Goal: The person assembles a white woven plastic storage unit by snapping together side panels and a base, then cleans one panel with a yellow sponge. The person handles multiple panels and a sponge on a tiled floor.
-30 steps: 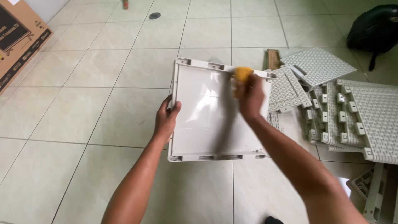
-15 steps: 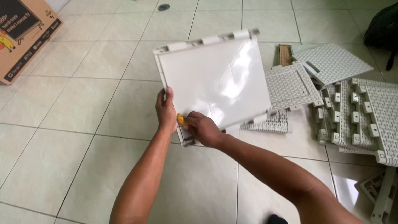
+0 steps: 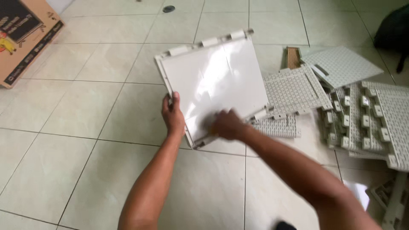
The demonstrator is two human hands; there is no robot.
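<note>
Bright, even daylight; glare on the white panel [image 3: 213, 89] and glossy floor tiles [image 3: 76, 127]; the right hand [image 3: 228, 124] motion-blurred.

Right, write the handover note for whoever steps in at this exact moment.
Left hand: grip closed on the left edge of the white square plastic panel, holding it tilted above the tiled floor.
Right hand: blurred, pressed on the panel's lower face; whether it holds anything cannot be told.
Nearby: grey perforated plastic panels piled on the floor to the right, a brown cardboard box far left.
Done or left: cannot be judged from this view.
</note>
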